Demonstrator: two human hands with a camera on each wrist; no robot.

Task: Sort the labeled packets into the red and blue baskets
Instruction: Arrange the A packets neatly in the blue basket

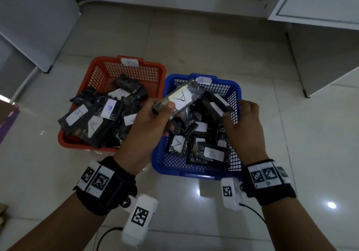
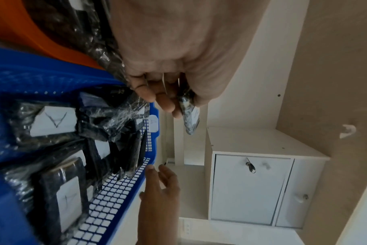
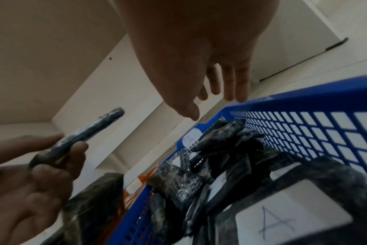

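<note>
Your left hand (image 1: 149, 122) grips a black plastic-wrapped packet (image 1: 179, 99), thumb pressed on its top face and fingers curled beneath. The white label on it reads "A", and you hold it tilted above the near left part of the blue basket (image 1: 158, 165), not touching the pile below. From the left wrist camera the same packet (image 2: 190, 114) shows edge-on, pinched between your thumb and fingers.

Your right hand (image 1: 243, 126) holds nothing. Its fingers are straight and loosely spread, hanging over the right side of the blue basket, with the fingertips (image 3: 240, 92) just above the rim (image 3: 304, 96). Whether they touch the rim cannot be told.

The blue basket sits on the tiled floor (image 1: 291, 134) and carries a white tag marked "A" (image 1: 203, 80) on its far wall. Inside lies a loose heap of black packets, several with "A" labels facing up, such as one at the near right (image 1: 212, 153).

The red basket (image 1: 91, 72) stands just beside it on the left, the two rims close or touching. Its far wall bears a tag marked "B" (image 1: 129, 61), and it is piled with black packets labelled "B" (image 1: 109, 108).

White cabinets (image 1: 320, 4) stand on the floor beyond the baskets.
</note>
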